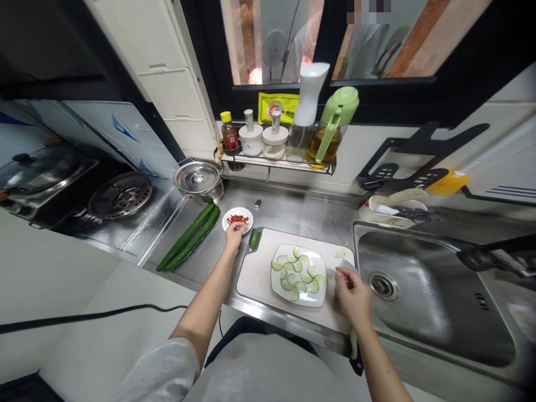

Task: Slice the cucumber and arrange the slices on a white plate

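Note:
My left hand [235,234] reaches to a small white plate [225,215] of chopped red pieces [238,219]. Its fingers are pinched together at the pile; whatever lies between them is hidden. On a pale cutting board [255,279] stands a squarish white plate [278,293] with thin half-round cucumber slices [298,267] arranged in curved patterns. My right hand [354,293] hovers by the board's right edge, fingers drawn together, their contents not visible. Partly beneath it lies a knife [348,266]. A cut piece of cucumber [255,239] rests on the board's upper left corner.
Two whole cucumbers [190,237] and a lidded steel pot [199,181] are on the left. A cucumber end [257,204] sits behind the board. The sink [412,290] is at right, the stove [62,206] at far left. Above runs a condiment rack [280,163].

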Motion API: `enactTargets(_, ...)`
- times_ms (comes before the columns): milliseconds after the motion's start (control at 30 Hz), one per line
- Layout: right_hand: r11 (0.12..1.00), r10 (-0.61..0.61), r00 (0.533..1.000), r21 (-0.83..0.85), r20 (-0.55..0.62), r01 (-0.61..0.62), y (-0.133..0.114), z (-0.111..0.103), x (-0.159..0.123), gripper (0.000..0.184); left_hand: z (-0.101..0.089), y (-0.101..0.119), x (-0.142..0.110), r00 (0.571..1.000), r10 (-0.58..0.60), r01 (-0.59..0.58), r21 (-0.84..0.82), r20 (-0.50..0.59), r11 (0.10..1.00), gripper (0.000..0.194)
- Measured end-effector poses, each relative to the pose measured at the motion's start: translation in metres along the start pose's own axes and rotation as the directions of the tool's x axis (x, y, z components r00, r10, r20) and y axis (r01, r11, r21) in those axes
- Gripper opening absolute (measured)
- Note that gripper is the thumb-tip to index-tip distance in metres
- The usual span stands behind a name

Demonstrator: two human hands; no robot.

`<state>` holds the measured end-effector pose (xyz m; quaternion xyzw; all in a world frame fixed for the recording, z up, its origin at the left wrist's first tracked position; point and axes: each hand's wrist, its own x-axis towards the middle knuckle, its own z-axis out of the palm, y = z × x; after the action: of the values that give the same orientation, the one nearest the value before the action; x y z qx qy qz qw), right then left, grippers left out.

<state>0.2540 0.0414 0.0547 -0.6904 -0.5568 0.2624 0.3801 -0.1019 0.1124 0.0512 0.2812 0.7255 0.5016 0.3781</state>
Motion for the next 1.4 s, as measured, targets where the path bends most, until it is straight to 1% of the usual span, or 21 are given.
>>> enactTargets(33,1.000,-0.010,1.000,0.001,0.015,0.010,-0.007,0.002,0.000,0.046,0.003,0.004,-0.008,0.997,-0.038,0.045,-0.112,0.067,0.993,0.021)
enactTargets(67,1.000,-0.026,0.999,0.007,0.028,0.026,-0.016,0.005,-0.001,0.044,0.006,0.009,-0.018,0.987,-0.051,0.084,-0.218,0.150,0.972,0.025)
enactTargets(100,0.999,-0.053,0.997,0.014,0.050,0.053,-0.026,0.007,-0.001,0.042,0.009,0.015,-0.027,0.968,-0.044,0.123,-0.312,0.249,0.942,0.028)
enactTargets(167,0.992,-0.126,0.987,0.040,0.103,0.122,-0.051,0.013,-0.002,0.036,0.013,0.025,-0.047,0.902,-0.016,0.220,-0.427,0.432,0.877,0.030)
enactTargets(200,0.985,-0.165,0.978,0.060,0.127,0.159,-0.064,0.016,-0.002,0.034,0.015,0.030,-0.056,0.871,-0.003,0.260,-0.456,0.491,0.851,0.030)
enactTargets(267,0.969,-0.237,0.959,0.110,0.154,0.222,-0.090,0.021,-0.003,0.030,0.018,0.038,-0.071,0.831,0.012,0.305,-0.474,0.556,0.826,0.027)
enactTargets(367,0.934,-0.340,0.920,0.184,0.195,0.307,-0.119,0.029,-0.004,0.023,0.024,0.045,-0.087,0.793,0.026,0.332,-0.469,0.608,0.818,0.024)
enactTargets(433,0.912,-0.394,0.898,0.201,0.195,0.356,-0.131,0.033,-0.004,0.021,0.027,0.047,-0.095,0.775,0.038,0.349,-0.477,0.631,0.807,0.024)
enactTargets(500,0.900,-0.422,0.886,0.204,0.190,0.385,-0.139,0.036,-0.004,0.021,0.029,0.048,-0.101,0.758,0.040,0.368,-0.477,0.651,0.798,0.024)
enactTargets(567,0.888,-0.448,0.873,0.212,0.192,0.409,-0.142,0.038,-0.004,0.022,0.031,0.048,-0.108,0.738,0.036,0.382,-0.461,0.674,0.801,0.023)
enactTargets(667,0.859,-0.505,0.835,0.222,0.221,0.461,-0.142,0.040,-0.006,0.022,0.032,0.047,-0.117,0.713,0.032,0.397,-0.441,0.701,0.805,0.021)
enactTargets(733,0.846,-0.531,0.815,0.203,0.232,0.493,-0.139,0.040,-0.007,0.022,0.033,0.045,-0.122,0.713,0.017,0.408,-0.435,0.700,0.802,0.021)
enactTargets(867,0.844,-0.537,0.815,0.149,0.220,0.516,-0.131,0.041,-0.008,0.020,0.036,0.040,-0.126,0.725,-0.038,0.431,-0.410,0.688,0.804,0.021)
enactTargets(1000,0.860,-0.510,0.834,0.154,0.212,0.487,-0.124,0.040,-0.008,0.018,0.038,0.037,-0.127,0.733,-0.063,0.444,-0.406,0.677,0.799,0.022)
enactTargets(1133,0.894,-0.429,0.886,0.226,0.177,0.387,-0.119,0.038,-0.007,0.014,0.038,0.037,-0.128,0.751,-0.080,0.443,-0.410,0.656,0.797,0.023)
enactTargets(1267,0.915,-0.340,0.926,0.285,0.165,0.286,-0.111,0.039,-0.005,0.014,0.042,0.039,-0.129,0.748,-0.107,0.384,-0.295,0.655,0.875,0.023)
enactTargets(1400,0.913,-0.327,0.930,0.312,0.168,0.264,-0.104,0.039,-0.002,0.013,0.051,0.042,-0.129,0.737,-0.070,0.303,-0.236,0.672,0.923,0.029)
